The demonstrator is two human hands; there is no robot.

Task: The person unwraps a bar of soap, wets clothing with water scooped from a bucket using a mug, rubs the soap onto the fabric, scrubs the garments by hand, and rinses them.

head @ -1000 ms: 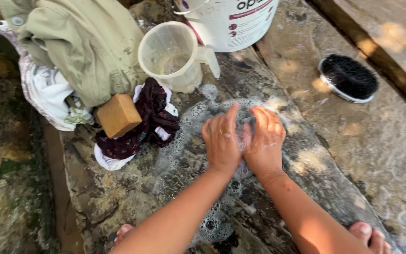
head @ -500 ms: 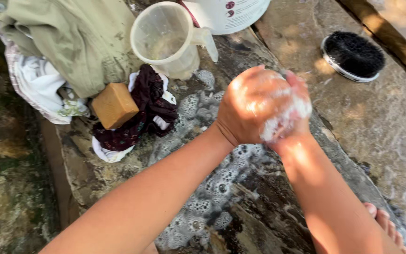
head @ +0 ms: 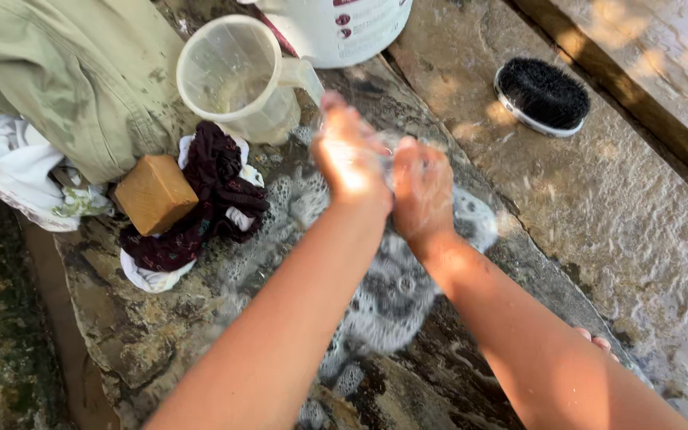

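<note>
My left hand [head: 349, 159] and my right hand [head: 422, 187] are pressed side by side, wet and motion-blurred, just above a soapy stone slab [head: 161, 334]. A small grey, sudsy piece of cloth [head: 385, 153] shows between the palms, mostly hidden. White foam [head: 392, 295] spreads over the stone under my wrists. Left of the hands a brown soap bar [head: 155, 193] rests on a dark maroon and white cloth [head: 216, 187].
A clear plastic jug [head: 236, 80] stands behind the maroon cloth, with a white bucket [head: 344, 28] behind it. An olive garment [head: 65, 80] and white cloth [head: 9, 167] are piled at the left. A black scrubbing brush [head: 543, 95] lies bristles-up on wet stone at the right.
My hands lifted off the slab, clasped together in foam, then shifted left and back toward the jug, now side by side. The view drifted a little.
</note>
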